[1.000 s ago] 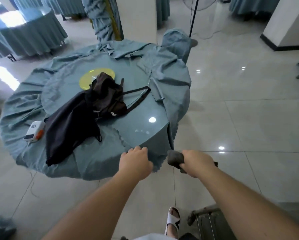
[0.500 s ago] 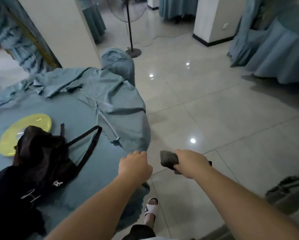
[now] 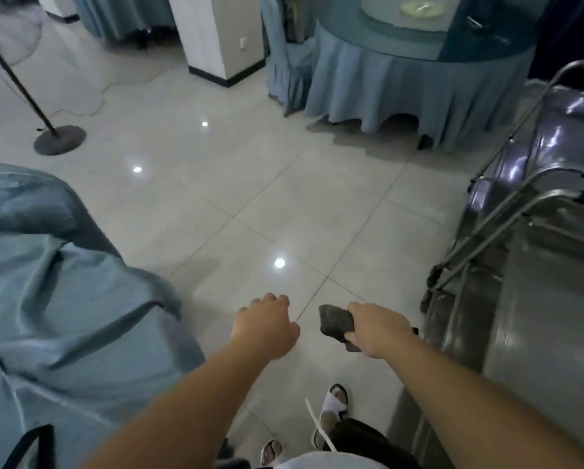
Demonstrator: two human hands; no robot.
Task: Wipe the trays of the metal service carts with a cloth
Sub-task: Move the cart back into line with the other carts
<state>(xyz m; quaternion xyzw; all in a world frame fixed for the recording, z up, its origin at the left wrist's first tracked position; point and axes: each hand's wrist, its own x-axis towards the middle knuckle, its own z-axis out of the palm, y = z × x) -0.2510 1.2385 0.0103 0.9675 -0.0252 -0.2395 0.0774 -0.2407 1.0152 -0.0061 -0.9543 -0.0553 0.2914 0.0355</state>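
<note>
My right hand (image 3: pixel 376 330) grips a dark grey cloth (image 3: pixel 336 324), which sticks out to the left of my fist, above the tiled floor. My left hand (image 3: pixel 266 326) hangs beside it with fingers loosely curled, holding nothing. A metal service cart (image 3: pixel 537 299) stands at the right edge, its grey top tray just right of my right hand. More stacked metal carts (image 3: pixel 534 157) with tube handles stand behind it.
A table draped in blue cloth (image 3: pixel 63 282) fills the lower left, with a black strap at its bottom edge. Another round blue-skirted table (image 3: pixel 402 79) stands at the back right, beside a white pillar (image 3: pixel 216 35). A fan stand (image 3: pixel 58 138) is at the left. My sandalled feet (image 3: pixel 334 401) are below.
The view has swung right, away from the table with the black bag and yellow plate. The metal carts have come into view at the right. Both hands keep their pose.
</note>
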